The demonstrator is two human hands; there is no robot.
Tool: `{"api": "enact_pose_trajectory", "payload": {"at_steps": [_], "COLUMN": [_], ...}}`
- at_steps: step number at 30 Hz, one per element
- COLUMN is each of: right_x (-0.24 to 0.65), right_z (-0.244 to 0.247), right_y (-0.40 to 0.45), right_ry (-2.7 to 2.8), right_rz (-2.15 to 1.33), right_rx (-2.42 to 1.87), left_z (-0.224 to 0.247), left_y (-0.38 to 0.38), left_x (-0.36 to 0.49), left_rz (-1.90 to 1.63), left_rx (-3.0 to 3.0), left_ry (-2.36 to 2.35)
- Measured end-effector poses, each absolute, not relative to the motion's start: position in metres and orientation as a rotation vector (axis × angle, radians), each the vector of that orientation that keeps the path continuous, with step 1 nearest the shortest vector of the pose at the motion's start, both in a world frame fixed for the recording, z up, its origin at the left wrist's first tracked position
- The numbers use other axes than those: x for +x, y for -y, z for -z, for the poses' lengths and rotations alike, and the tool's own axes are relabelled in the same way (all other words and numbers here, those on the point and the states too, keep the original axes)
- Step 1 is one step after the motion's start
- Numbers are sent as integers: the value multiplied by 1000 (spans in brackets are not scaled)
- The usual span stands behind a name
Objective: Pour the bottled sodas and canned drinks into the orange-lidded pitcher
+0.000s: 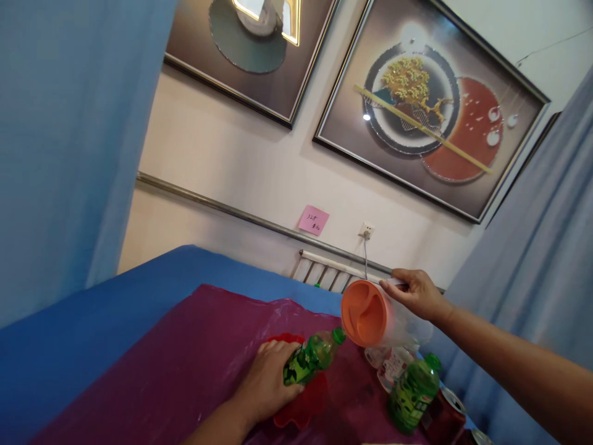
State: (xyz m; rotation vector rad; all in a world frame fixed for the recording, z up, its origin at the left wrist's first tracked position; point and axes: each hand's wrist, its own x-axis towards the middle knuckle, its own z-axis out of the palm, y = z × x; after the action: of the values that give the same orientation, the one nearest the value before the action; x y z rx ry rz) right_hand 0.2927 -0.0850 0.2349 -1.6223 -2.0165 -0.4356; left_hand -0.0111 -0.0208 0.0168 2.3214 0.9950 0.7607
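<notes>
Over purple sheeting (pixel 152 364), lower centre, left fingers (pixel 278 350) wrap a green bottle (pixel 310 356), right fingers (pixel 407 275) clasp a pitcher (pixel 373 314) (positioning, apparently, needing steadiness).

Sheet (pixel 176 364) on table (pixel 194 262); dish (pixel 303 405) on sheet, held bottle (pixel 310 358) above; standing bottle (pixel 414 395) right, can (pixel 443 419) farther right.

A: Where's the left hand (pixel 266 378)?
B: Over the red dish (pixel 308 405), gripping a green bottle (pixel 309 358).
A: And the right hand (pixel 419 295)?
B: Right of the dish, holding an orange-lidded pitcher (pixel 364 314). A second bottle (pixel 414 397) stands that side too.
</notes>
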Motion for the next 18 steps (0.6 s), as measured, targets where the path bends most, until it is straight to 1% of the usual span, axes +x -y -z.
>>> {"api": "enact_pose_trajectory", "payload": {"at_steps": [18], "right_x": [295], "right_z": [-232], "right_y": [84], "right_ry": [2010], "right_rz": [439], "right_rx": [-1654], "left_z": [-18], "left_y": [21], "left_x": [-10], "left_rz": [-750], "left_rx": [2326], "left_ry": [-996]}}
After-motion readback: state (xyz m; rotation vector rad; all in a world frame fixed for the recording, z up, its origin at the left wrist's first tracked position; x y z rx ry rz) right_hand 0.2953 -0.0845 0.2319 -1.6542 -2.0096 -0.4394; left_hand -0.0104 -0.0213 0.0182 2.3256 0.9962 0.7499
